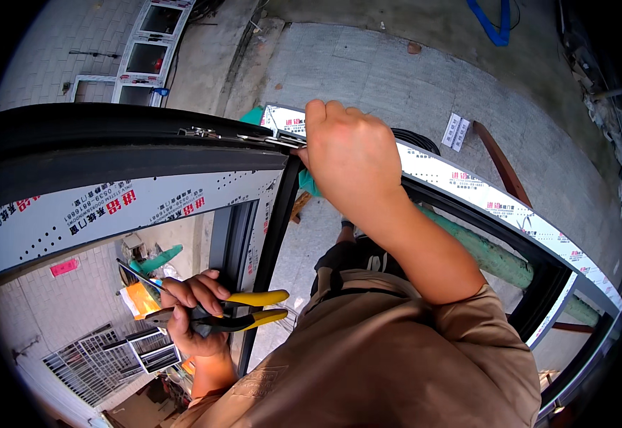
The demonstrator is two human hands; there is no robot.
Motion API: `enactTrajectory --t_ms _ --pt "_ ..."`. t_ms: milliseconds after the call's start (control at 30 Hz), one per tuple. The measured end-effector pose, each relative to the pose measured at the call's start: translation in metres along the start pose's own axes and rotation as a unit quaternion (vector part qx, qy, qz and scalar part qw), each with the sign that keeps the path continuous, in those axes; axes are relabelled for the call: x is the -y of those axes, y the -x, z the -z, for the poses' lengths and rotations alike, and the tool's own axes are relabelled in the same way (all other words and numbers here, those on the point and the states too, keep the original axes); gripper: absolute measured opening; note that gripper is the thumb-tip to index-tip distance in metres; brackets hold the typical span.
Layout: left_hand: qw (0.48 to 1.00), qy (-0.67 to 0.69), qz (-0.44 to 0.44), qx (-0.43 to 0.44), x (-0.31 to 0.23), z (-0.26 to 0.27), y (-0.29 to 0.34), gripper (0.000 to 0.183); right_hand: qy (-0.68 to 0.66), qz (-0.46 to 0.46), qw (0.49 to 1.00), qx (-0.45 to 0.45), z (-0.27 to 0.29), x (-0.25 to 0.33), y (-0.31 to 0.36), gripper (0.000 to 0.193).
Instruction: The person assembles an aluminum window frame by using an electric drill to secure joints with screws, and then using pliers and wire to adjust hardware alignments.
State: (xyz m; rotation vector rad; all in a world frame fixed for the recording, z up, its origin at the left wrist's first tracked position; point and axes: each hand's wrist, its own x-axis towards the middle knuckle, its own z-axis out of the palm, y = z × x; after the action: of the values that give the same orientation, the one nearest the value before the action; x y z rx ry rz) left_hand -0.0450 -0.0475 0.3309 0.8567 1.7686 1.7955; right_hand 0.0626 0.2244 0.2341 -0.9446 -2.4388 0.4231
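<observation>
My left hand (195, 303) is closed around a pair of pliers (257, 299) with yellow and black handles, its dark jaws pointing left. A thin dark rod (138, 275), perhaps a screwdriver, also sticks out past those fingers. My right hand (354, 146) is closed over the top corner of a window frame (496, 203), which carries printed white protective film. Beside my right thumb lies a metal hinge arm (279, 140), running along the top of the dark, swung-out sash (111, 146). My right fingertips are hidden behind the hand.
Film-wrapped frames (147, 57) lean at the upper left. A rusty brown bar (500, 162) and a green pipe (478, 246) lie beyond the frame. Coiled black cable (418, 139) rests on grey paving. A barred window (90, 364) is at the lower left.
</observation>
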Motion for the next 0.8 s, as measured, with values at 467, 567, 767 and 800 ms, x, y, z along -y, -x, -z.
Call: enactTrajectory --t_ms 467,567,767,800 --pt "1.0 0.019 0.012 0.003 -0.001 0.001 0.0 0.029 -0.018 0.003 0.999 0.029 0.011 0.0 -0.002 0.049" --pt "1.0 0.016 0.015 0.005 -0.001 0.001 0.0 0.03 -0.018 0.002 0.999 0.032 0.013 0.0 -0.001 0.05" --pt "1.0 0.019 0.009 0.008 0.001 0.003 0.004 0.03 -0.019 0.019 1.0 0.008 0.007 0.001 0.002 0.05" --pt "1.0 0.016 0.009 0.009 0.001 0.002 0.003 0.03 -0.016 0.018 1.0 0.006 0.007 0.0 0.001 0.049"
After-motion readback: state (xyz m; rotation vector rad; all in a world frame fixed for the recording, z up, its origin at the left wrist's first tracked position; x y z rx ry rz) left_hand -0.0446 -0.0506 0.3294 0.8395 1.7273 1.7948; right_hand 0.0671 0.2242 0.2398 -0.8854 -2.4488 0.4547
